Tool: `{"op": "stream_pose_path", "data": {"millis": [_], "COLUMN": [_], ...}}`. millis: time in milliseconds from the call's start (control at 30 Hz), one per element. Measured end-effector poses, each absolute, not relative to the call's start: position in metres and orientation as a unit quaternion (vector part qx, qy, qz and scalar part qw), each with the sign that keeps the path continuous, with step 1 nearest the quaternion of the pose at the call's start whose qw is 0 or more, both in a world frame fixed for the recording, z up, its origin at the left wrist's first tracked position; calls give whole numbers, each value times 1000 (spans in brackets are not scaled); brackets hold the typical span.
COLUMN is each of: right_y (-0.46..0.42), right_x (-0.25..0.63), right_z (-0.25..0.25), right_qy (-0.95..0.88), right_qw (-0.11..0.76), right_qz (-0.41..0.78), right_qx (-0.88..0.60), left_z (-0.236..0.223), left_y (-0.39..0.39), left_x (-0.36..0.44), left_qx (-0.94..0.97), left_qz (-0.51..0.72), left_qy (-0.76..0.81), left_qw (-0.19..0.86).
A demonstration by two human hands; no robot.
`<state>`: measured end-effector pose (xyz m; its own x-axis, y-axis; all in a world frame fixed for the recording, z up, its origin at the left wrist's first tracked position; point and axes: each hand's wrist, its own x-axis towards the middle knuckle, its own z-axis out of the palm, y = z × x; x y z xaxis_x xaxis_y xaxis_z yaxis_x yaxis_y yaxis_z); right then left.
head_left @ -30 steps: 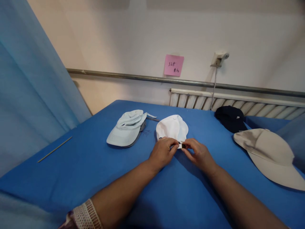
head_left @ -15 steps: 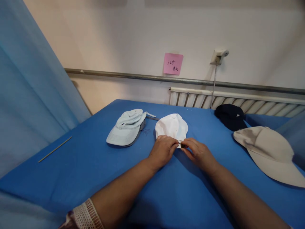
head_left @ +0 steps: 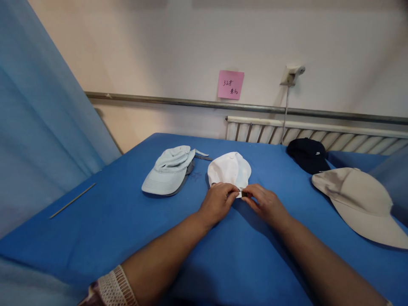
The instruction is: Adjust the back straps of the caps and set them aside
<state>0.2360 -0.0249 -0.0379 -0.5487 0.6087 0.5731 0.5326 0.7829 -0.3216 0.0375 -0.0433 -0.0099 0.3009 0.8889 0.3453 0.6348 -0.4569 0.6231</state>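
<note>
A white cap [head_left: 228, 168] lies in the middle of the blue-covered table, its back strap side toward me. My left hand [head_left: 219, 199] pinches the white strap [head_left: 239, 194] at the cap's near edge. From the other side, my right hand [head_left: 263, 202] is closed on the small dark metal buckle [head_left: 244, 194] of that strap. The fingertips of both hands are close together, with only a bit of strap and buckle showing between them. My fingers cover parts of both.
Left of the white cap, a light blue cap [head_left: 165, 172] rests over a grey one. A beige cap [head_left: 360, 199] and a navy cap [head_left: 307, 154] lie at the right. A thin stick [head_left: 72, 201] lies at the left. Behind the table are a radiator [head_left: 255, 129] and wall rail [head_left: 178, 102].
Both hands stay at the cap's strap with almost no movement. The buckle at my right fingertips looks slightly turned. The view has shifted very little.
</note>
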Motion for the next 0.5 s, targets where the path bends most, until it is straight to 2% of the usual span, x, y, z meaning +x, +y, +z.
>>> {"op": "stream_pose_path", "data": {"millis": [300,500], "right_y": [-26,-25], "right_x": [236,236], "right_z": [-35,-35], "right_qy": [-878,-889], "right_qw": [349,309], "right_qz": [79,122], "right_qx": [-317,-315], "left_z": [-11,-13], "left_y": [-42,-41], "left_x": [36,37], "left_qx": [789,798], "left_qz": [336,315], "left_qy": [484,482], "left_qw": [174,175]}}
